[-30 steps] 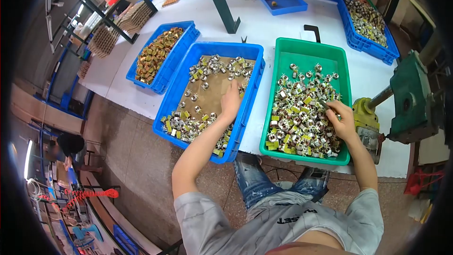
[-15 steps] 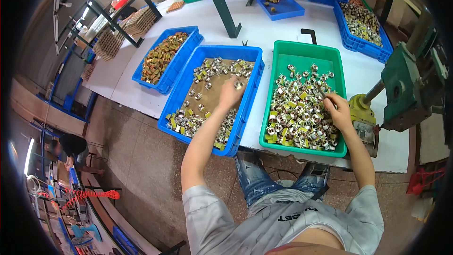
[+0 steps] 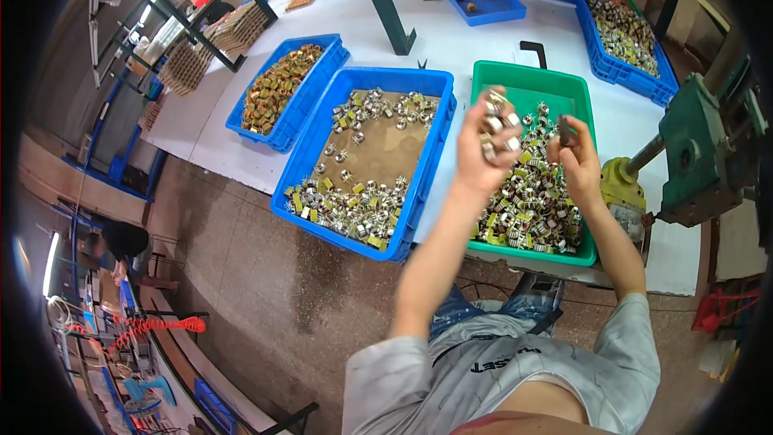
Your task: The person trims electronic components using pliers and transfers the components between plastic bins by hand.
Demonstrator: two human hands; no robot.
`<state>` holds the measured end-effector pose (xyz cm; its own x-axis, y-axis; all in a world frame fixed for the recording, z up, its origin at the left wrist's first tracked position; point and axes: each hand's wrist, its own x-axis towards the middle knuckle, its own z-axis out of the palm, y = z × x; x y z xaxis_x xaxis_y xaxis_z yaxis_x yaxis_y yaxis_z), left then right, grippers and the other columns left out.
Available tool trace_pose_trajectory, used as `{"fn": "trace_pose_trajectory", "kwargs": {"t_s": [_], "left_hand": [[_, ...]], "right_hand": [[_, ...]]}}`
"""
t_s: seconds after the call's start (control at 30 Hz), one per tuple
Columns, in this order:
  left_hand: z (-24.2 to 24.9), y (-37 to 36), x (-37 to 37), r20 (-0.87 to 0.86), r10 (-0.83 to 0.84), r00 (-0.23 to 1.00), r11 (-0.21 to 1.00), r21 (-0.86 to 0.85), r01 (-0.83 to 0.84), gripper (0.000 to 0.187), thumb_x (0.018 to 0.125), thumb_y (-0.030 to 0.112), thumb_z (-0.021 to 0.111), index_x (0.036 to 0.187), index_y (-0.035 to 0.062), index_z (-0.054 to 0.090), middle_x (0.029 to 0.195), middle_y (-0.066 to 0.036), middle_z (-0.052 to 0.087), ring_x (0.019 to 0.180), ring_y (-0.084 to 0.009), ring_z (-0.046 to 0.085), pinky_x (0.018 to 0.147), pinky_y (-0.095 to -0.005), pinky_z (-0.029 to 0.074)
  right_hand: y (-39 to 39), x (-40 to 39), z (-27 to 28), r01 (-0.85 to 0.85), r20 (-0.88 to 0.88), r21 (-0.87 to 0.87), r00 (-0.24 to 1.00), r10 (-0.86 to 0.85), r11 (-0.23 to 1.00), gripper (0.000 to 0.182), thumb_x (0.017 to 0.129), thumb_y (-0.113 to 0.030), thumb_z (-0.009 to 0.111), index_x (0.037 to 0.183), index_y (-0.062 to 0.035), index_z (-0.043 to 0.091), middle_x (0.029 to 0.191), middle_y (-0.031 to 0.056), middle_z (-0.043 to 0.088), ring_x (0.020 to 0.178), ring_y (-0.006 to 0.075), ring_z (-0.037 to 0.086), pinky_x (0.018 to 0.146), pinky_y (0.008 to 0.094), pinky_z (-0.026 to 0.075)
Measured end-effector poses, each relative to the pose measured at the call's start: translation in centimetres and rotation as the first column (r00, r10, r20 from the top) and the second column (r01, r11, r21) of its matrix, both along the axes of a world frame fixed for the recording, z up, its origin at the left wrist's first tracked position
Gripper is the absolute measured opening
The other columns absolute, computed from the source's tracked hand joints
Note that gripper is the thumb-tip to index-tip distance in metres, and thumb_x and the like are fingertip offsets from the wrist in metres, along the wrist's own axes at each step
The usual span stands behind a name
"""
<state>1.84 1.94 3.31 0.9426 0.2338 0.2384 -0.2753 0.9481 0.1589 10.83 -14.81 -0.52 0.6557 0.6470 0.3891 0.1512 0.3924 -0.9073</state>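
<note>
Coils (image 3: 493, 125), a small cluster of them, sit in the left hand (image 3: 475, 157), up over the 10 o'clock side of the green tray (image 3: 557, 84); taking 12 as straight ahead of the person, that tray lies at 12, heaped with more of the same, and the blue tray (image 3: 435, 145) at 11 holds others. From where I stand, a handful like this seems to want a loose cup: fingers bent enough to stop the outer ones rolling off, yet no hard squeeze, since those thin wire legs look easy to bend and apt to hook on one another. I'd keep the hand low and inside the rim too, so anything that slips falls among its fellows. The left hand is half curled around its load, though blur hides how each finger lies; its forearm slants up towards 1 o'clock. The right hand (image 3: 578, 165) is at the tray's 3 o'clock side, forearm slanting towards 11, with thumb and forefinger nearly together on a small dark piece (image 3: 564, 130); I can't make out what it is. Best, I'd judge, to hold that piece clear of the wires. The two hands are near each other but apart.
</note>
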Motion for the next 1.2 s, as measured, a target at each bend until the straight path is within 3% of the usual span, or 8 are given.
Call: {"fn": "trace_pose_trajectory", "kwargs": {"t_s": [0.1, 0.23, 0.4, 0.6, 0.73, 0.93, 1.07, 1.2], "left_hand": [[-2.6, -4.0, 0.1, 0.101, -0.028, 0.995, 0.989, -0.142, 0.042, 0.032, 0.093, 0.03, 0.056, 0.121, 0.0159, 0.054, 0.088, 0.001, 0.055, 0.056, -0.0024, 0.042, 0.035, -0.0151, 0.027], [-5.1, -6.9, 0.2, -0.022, -0.083, 0.996, 0.962, -0.263, 0.074, 0.028, 0.092, 0.03, 0.053, 0.117, 0.0173, 0.057, 0.095, -0.001, 0.061, 0.059, -0.0041, 0.047, 0.034, -0.0176, 0.027], [-3.9, -8.0, 0.1, -0.214, 0.102, 0.972, 0.978, -0.156, -0.137, 0.026, 0.095, 0.027, 0.05, 0.117, 0.0155, 0.058, 0.092, 0.0, 0.061, 0.059, -0.003, 0.05, 0.037, -0.0166, 0.03], [-4.8, -8.9, 1.0, -0.409, 0.146, 0.901, 0.951, -0.191, -0.241, 0.023, 0.095, 0.026, 0.048, 0.106, 0.0123, 0.063, 0.092, -0.002, 0.064, 0.068, -0.0065, 0.056, 0.051, -0.0185, 0.041], [-3.6, -9.1, 1.1, -0.328, 0.21, 0.921, 0.959, -0.115, -0.26, 0.023, 0.094, 0.025, 0.047, 0.098, 0.0108, 0.064, 0.091, -0.002, 0.063, 0.081, -0.0095, 0.059, 0.066, -0.0225, 0.046], [-5.0, -8.1, 0.9, -0.291, 0.178, 0.94, 0.971, -0.102, -0.215, 0.026, 0.093, 0.028, 0.046, 0.092, 0.0085, 0.063, 0.097, -0.007, 0.064, 0.089, -0.0166, 0.061, 0.079, -0.029, 0.05], [-4.1, -9.0, 0.8, -0.188, 0.22, 0.957, 0.958, -0.143, -0.248, 0.023, 0.095, 0.025, 0.045, 0.083, 0.0099, 0.058, 0.095, -0.003, 0.061, 0.095, -0.0177, 0.06, 0.082, -0.0315, 0.049], [-4.0, -9.7, 1.0, -0.129, 0.171, 0.977, 0.962, -0.193, -0.194, 0.023, 0.094, 0.027, 0.046, 0.08, 0.0106, 0.055, 0.097, -0.004, 0.062, 0.097, -0.0196, 0.061, 0.088, -0.0384, 0.049]], "right_hand": [[0.6, 0.5, -0.1, 0.018, -0.047, 0.13, 0.999, -0.012, 0.991, 0.035, 0.087, -0.015, 0.064, 0.119, -0.0042, 0.057, 0.091, 0.005, 0.061, 0.073, 0.0124, 0.052, 0.066, 0.0247, 0.042], [0.5, -1.2, 2.4, 0.224, 0.303, -0.19, 0.939, -0.16, 0.956, 0.033, 0.084, -0.014, 0.067, 0.115, -0.0031, 0.059, 0.086, 0.0052, 0.06, 0.071, 0.014, 0.053, 0.065, 0.0263, 0.043], [0.9, -1.0, 2.7, 0.395, 0.659, -0.134, 0.721, -0.216, 0.909, 0.032, 0.08, -0.011, 0.07, 0.109, -0.0031, 0.062, 0.08, 0.0064, 0.061, 0.067, 0.0174, 0.053, 0.064, 0.0283, 0.043], [0.9, -2.1, 1.9, 0.484, 0.778, -0.015, 0.555, -0.293, 0.875, 0.029, 0.074, -0.008, 0.072, 0.102, -0.0027, 0.065, 0.08, 0.0067, 0.061, 0.065, 0.0206, 0.053, 0.065, 0.0301, 0.044], [0.9, -2.0, 2.2, 0.484, 0.872, 0.153, 0.344, -0.348, 0.862, 0.03, 0.069, -0.007, 0.074, 0.098, -0.0024, 0.066, 0.085, 0.006, 0.061, 0.066, 0.0221, 0.052, 0.066, 0.032, 0.045], [0.6, -0.9, 1.8, 0.382, 0.857, 0.18, 0.392, -0.335, 0.906, 0.029, 0.066, -0.007, 0.075, 0.094, -0.0055, 0.067, 0.088, 0.0039, 0.061, 0.068, 0.0215, 0.053, 0.066, 0.0336, 0.045], [0.2, -1.6, 1.8, 0.322, 0.863, 0.446, 0.095, -0.497, 0.835, 0.028, 0.065, -0.008, 0.076, 0.091, -0.0091, 0.067, 0.087, 0.0026, 0.06, 0.069, 0.0202, 0.054, 0.068, 0.0344, 0.045], [-1.3, -2.4, 2.6, 0.371, 0.889, 0.417, 0.025, -0.458, 0.83, 0.028, 0.064, -0.009, 0.076, 0.091, -0.0113, 0.067, 0.086, 0.0019, 0.059, 0.07, 0.0191, 0.054, 0.068, 0.0343, 0.045]]}}
